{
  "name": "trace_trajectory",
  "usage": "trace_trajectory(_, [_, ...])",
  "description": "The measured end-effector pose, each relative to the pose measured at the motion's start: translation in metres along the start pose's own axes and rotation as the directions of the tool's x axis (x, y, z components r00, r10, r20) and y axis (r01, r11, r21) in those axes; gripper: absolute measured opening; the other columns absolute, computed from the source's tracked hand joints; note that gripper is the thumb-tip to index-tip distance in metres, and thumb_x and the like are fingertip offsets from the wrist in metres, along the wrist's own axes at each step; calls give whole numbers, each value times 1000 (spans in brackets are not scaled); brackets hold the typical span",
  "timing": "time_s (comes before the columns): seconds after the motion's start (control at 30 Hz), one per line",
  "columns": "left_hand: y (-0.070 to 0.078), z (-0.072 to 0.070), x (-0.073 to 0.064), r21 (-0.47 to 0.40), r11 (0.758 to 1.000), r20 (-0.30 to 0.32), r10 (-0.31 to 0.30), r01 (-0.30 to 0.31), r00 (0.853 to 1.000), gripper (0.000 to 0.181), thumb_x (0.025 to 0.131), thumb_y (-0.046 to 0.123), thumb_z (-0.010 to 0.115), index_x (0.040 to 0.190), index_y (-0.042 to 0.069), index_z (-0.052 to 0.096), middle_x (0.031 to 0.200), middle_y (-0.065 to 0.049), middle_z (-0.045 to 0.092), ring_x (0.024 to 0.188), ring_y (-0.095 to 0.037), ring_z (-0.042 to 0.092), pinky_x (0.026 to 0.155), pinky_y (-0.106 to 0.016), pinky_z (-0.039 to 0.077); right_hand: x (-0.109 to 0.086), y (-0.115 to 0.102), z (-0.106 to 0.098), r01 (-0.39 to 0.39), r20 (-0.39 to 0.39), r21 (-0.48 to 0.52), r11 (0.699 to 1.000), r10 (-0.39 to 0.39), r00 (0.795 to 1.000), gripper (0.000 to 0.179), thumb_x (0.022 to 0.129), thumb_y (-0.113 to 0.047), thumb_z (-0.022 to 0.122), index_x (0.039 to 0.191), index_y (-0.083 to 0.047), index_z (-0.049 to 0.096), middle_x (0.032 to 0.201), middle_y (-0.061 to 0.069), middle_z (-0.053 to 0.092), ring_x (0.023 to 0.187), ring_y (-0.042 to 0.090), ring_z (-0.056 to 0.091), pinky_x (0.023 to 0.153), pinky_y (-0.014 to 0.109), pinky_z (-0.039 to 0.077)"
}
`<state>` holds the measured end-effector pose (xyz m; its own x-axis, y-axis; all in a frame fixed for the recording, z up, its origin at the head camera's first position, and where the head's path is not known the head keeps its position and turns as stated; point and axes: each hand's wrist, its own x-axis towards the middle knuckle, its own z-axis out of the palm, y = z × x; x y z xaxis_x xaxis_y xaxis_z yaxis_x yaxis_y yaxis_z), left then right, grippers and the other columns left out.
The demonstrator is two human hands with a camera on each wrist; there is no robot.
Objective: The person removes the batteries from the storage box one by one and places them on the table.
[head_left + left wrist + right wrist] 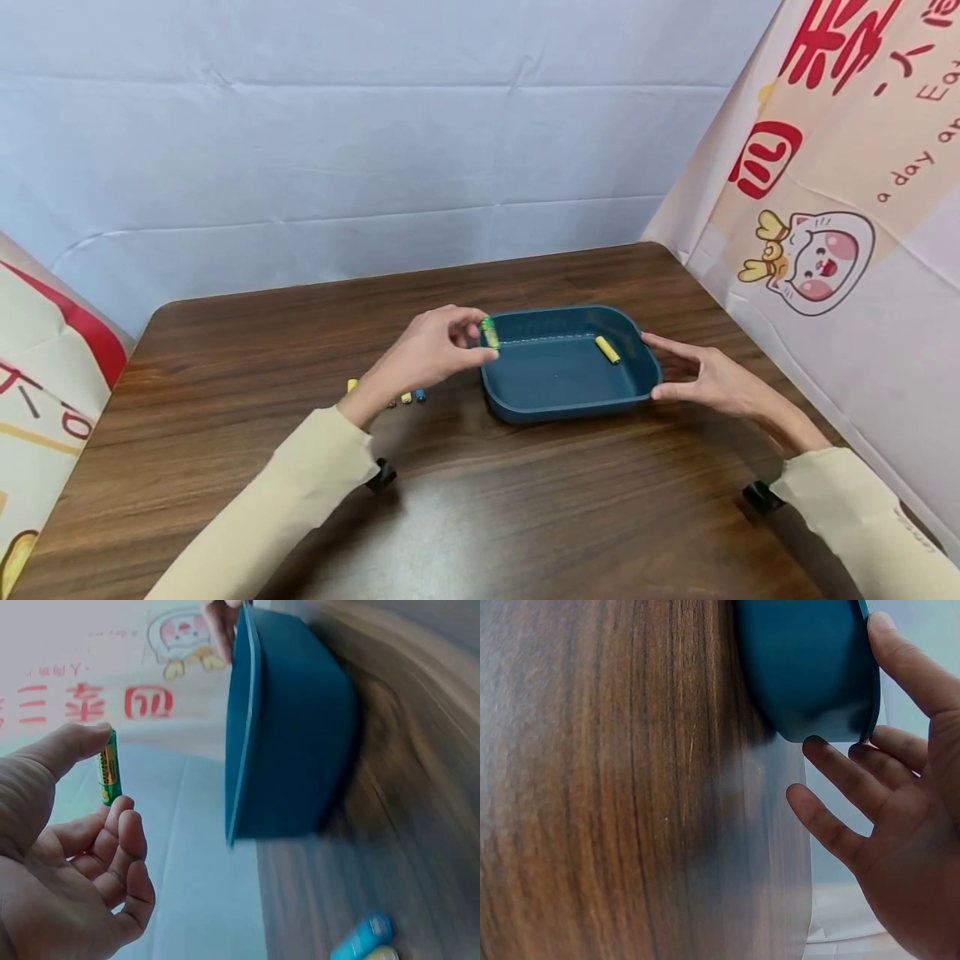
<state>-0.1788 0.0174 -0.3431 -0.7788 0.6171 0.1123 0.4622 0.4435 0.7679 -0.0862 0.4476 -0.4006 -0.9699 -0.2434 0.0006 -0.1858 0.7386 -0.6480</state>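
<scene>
My left hand [442, 343] pinches a green and gold battery [109, 769] between thumb and fingertip. In the head view it holds this battery at the left rim of a dark blue plastic tray [562, 409], above the table. A yellow battery [607, 350] lies inside the tray, toward its right end. At that end my right hand [708, 379] rests its thumb and fingertips against the tray's outer wall and rim, with the fingers spread and mostly straight in the right wrist view.
Several more batteries lie on the wooden table [247, 400] left of the tray, among them a blue battery [420, 395] and a yellow battery [407, 398]; my left wrist partly hides the group. A pale cloth [360, 158] hangs behind the table, and a printed cloth [840, 192] hangs along the right.
</scene>
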Motion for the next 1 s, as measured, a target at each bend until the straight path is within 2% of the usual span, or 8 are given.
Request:
trace_trajectory(0.17, [-22,-20,-24,36,999,-46,-25,27,999,48,92,30,81,133,9,66,106,0,62,91,-17,59,78,-36,50,0,-1,0,14,-3,5,1000,-14,1000,80,93,-21,80,160,-9,38,151,28,48,125,47,59,92,47,57])
trace_trajectory(0.3, [-39,-35,-42,64,996,-60,-60,64,996,53,93,30,80,137,7,63,109,-2,63,94,-17,60,81,-38,51,0,-1,-1,14,-6,3,1000,-14,1000,80,93,-22,80,161,-9,38,151,27,49,125,46,60,92,46,57])
trace_trajectory(0.57, [-76,-61,-72,52,988,-123,-139,147,983,51,93,32,80,133,5,65,111,-6,67,96,-21,61,85,-38,51,0,1,-1,7,-4,-3,1000,-7,1000,80,94,-22,79,161,-11,37,150,28,49,124,47,60,92,53,55])
trace_trajectory(0.83, [-107,-82,-103,89,976,-129,-187,199,974,53,95,36,77,134,2,63,109,-6,68,95,-20,60,80,-29,51,0,0,0,4,-3,-9,1000,-4,1000,80,94,-23,80,161,-10,38,150,28,49,124,48,59,93,56,54])
trace_trajectory(1.0, [-123,-89,-115,113,966,-95,-221,231,971,56,97,37,75,136,0,61,108,-4,67,95,-20,60,82,-32,51,0,1,1,8,4,-11,1000,-8,1000,80,94,-23,80,161,-10,38,151,28,49,125,48,59,93,54,54])
